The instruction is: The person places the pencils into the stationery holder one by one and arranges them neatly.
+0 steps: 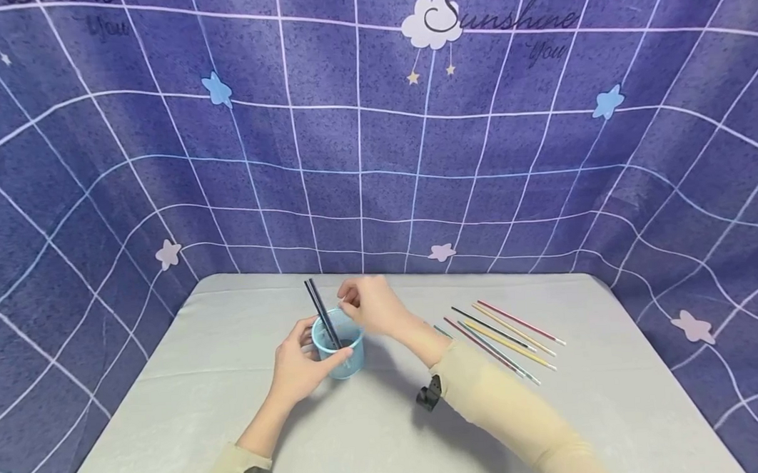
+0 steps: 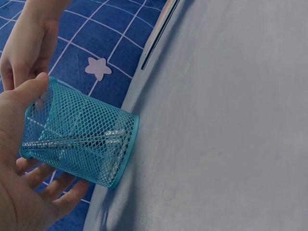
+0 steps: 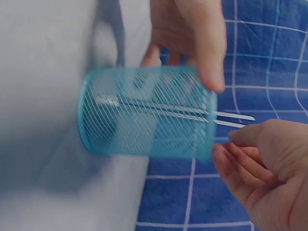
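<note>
A light-blue mesh pen holder (image 1: 347, 363) stands upright on the table. Two thin dark sticks (image 1: 321, 313), pencil-like, lean inside it with their upper ends above the rim. My left hand (image 1: 298, 366) grips the holder from the left, thumb at the near rim and fingers round the far side. At the rim's right side hovers my right hand (image 1: 375, 304), its fingers bent and nothing visible between them. In the right wrist view, the right fingertips (image 3: 236, 137) are close to the rim and the stick ends (image 3: 236, 116); whether they touch cannot be told.
Several thin coloured sticks (image 1: 510, 344) with pale ends lie in a loose group to the right, partly behind the right forearm. The grey cloth-covered table (image 1: 229, 330) is bordered at the back and sides by a blue gridded curtain (image 1: 389, 193).
</note>
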A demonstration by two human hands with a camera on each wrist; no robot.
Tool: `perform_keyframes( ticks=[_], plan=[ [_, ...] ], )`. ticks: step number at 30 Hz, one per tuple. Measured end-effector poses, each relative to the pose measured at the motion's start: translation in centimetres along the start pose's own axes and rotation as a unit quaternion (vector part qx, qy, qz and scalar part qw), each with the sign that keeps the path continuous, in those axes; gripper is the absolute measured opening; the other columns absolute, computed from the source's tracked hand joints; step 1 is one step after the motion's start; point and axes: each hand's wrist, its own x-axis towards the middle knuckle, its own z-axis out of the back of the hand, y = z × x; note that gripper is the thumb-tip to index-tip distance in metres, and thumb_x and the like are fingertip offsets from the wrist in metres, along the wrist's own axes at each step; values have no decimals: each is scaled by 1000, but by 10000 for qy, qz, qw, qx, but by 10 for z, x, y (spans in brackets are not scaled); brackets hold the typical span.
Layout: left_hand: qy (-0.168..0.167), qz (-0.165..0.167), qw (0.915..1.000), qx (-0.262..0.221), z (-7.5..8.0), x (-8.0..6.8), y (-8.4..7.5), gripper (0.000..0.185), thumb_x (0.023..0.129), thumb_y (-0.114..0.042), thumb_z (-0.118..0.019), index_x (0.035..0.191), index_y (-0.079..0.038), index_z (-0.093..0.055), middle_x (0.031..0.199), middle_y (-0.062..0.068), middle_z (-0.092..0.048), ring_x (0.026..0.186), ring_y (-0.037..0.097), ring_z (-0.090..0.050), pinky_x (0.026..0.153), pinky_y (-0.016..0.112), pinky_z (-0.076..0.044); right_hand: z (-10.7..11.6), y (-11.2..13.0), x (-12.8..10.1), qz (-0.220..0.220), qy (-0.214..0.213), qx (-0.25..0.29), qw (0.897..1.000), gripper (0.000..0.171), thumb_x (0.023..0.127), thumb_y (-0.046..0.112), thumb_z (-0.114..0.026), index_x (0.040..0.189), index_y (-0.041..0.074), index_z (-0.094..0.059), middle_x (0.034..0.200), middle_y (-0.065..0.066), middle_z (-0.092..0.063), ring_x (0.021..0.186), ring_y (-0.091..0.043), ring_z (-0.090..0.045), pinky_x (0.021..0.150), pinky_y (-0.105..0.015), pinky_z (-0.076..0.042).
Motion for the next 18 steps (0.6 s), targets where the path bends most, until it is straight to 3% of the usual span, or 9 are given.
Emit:
perform_keyframes(
  ticks=[7,18],
  plan=[
    [-13,73,10000,9,0,0,0,79,76,-36,-98,141,-11,-60,125,16,-76,115,39,-74,94,49,-67,36,-17,-10,254,-500,-387,9977,7,91,6,-79,97,5,-77,85,-6,-80,73,-16,-76,67,-19,-62],
    [73,-3,10000,-16,0,1,-1,78,77,-35,-98,141,-11,-60,126,16,-75,117,39,-73,94,48,-67,86,-53,-46,-381,-407,-667,9962,7,92,10,-78,97,4,-77,85,-8,-79,72,-18,-73,70,-33,-64]
  ],
)
